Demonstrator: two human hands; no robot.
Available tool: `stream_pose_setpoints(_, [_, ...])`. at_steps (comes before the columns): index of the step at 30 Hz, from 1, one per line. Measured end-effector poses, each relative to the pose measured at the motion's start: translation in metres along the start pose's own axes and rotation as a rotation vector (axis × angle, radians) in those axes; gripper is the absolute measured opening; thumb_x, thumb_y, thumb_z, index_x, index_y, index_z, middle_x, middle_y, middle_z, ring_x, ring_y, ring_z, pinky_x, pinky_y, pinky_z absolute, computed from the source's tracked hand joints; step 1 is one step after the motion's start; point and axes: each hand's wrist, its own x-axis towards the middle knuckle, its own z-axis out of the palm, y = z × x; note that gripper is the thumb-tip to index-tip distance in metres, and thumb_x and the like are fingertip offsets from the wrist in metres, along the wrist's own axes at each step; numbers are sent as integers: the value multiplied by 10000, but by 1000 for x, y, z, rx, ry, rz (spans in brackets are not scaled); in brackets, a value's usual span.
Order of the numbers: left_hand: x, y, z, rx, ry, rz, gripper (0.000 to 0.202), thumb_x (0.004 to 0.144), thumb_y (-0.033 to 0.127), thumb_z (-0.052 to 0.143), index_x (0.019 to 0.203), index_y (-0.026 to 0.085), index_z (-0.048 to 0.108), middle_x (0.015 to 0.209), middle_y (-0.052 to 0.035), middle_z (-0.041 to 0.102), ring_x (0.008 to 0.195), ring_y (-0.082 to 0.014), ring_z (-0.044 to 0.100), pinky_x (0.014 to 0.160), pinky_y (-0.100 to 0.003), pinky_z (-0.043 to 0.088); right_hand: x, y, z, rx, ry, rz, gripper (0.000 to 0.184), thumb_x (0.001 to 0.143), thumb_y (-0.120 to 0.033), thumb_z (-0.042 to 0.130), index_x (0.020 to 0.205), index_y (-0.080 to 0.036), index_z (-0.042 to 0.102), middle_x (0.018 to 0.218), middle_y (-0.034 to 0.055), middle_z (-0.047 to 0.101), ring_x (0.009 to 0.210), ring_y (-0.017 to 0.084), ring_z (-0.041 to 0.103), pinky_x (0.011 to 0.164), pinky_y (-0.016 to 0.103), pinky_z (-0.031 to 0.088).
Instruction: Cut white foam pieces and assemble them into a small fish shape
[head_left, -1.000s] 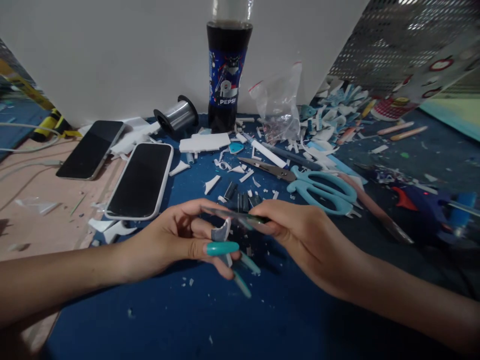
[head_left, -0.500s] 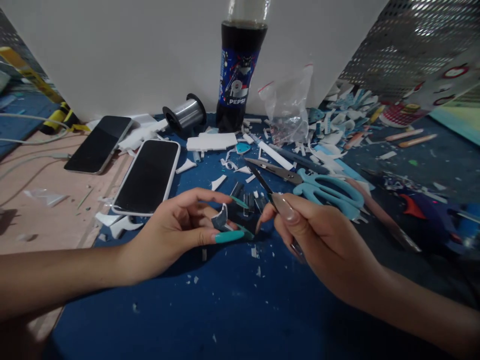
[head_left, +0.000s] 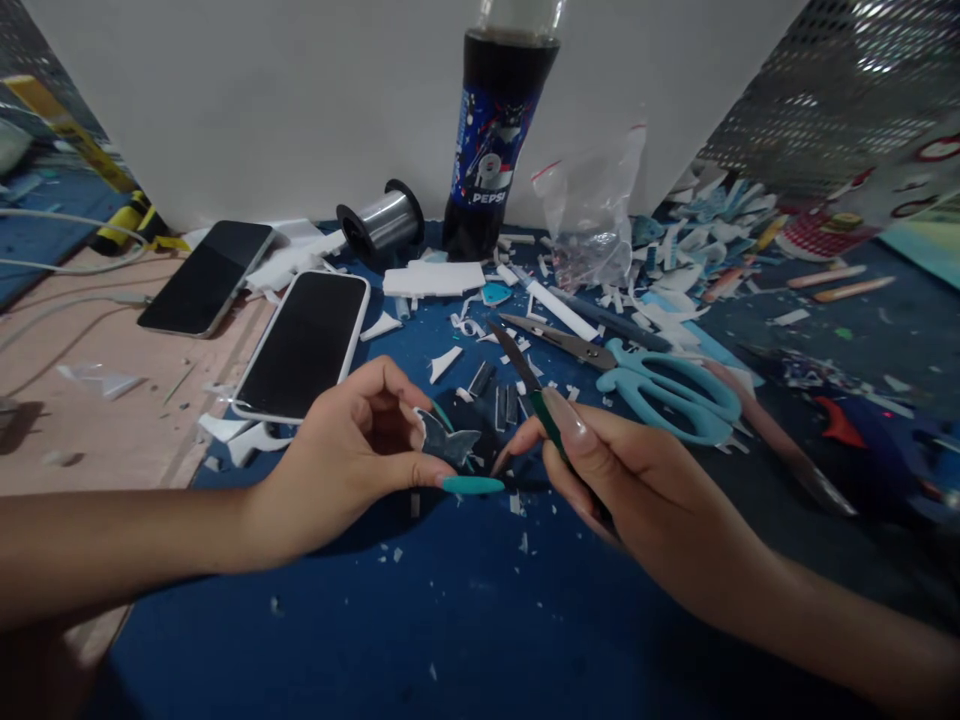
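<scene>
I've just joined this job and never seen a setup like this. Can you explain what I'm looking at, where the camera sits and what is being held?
There is no machine here: you see a person's two bare hands. One camera, worn on the head, looks forward and down, so the forearms enter from the sides.

The left hand holds a small grey piece with a pale edge. The right hand grips a slim knife with a dark green handle, its blade pointing away and to the left.

On the blue surface lie scissors with light-blue handles and many white scraps. Behind them stands a Pepsi bottle, between a spool and a clear bag. Two phones lie to the left.
</scene>
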Motion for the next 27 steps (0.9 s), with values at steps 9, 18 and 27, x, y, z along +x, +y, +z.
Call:
stream_pose_setpoints(9, [-1,-6,-3,57,15,66,411,605,243,893,761,205,514,581,70,580,501,-77,546,462,-168,457,0,-1,4,138,-122,97,413,994,-518,350,843,-175,525,467,-86,394,349,45,334,379,196,306])
stream_pose_setpoints(18, [-3,-8,-3,127,21,101,396,616,244,887,721,210,506,601,58,604,513,-92,576,469,-185,485,-2,-4,7,154,-160,128,438,998,-508,354,730,-190,492,459,-84,385,354,44,314,404,205,318])
stream_pose_setpoints(27, [-4,-10,-2,289,41,167,375,647,254,855,730,211,492,608,73,598,508,-87,587,460,-162,495,-6,-1,8,256,-204,150,493,970,-565,381,628,-211,401,477,-79,370,346,33,315,373,203,300])
